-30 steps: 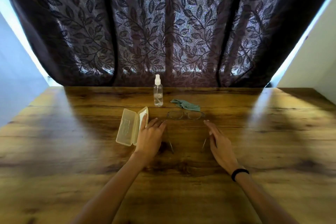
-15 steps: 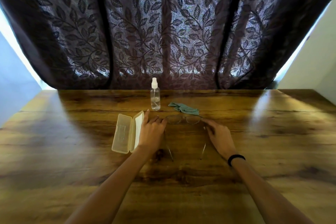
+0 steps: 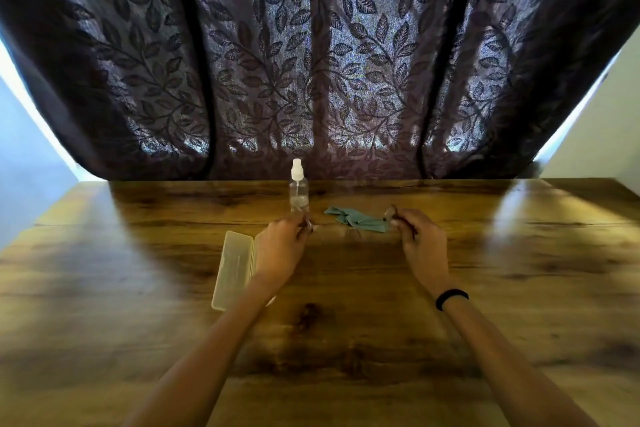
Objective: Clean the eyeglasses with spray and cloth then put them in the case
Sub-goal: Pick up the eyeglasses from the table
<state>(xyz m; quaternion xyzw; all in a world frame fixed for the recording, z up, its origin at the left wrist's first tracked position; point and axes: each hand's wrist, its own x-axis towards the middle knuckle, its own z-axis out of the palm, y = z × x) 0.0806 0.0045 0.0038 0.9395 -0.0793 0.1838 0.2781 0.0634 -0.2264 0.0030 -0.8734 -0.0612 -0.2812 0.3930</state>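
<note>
Fingers of left hand (image 3: 280,250) and right hand (image 3: 420,243) curl, pinching opposite ends of blurred eyeglasses (image 3: 349,234).

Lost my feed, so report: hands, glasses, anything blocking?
Left hand and right hand each pinch one end of the glasses. Bottle and cloth untouched, case open. Nothing blocking.

bare forearms with no sleeves; a black band (image 3: 452,299) circles the right wrist.
</note>
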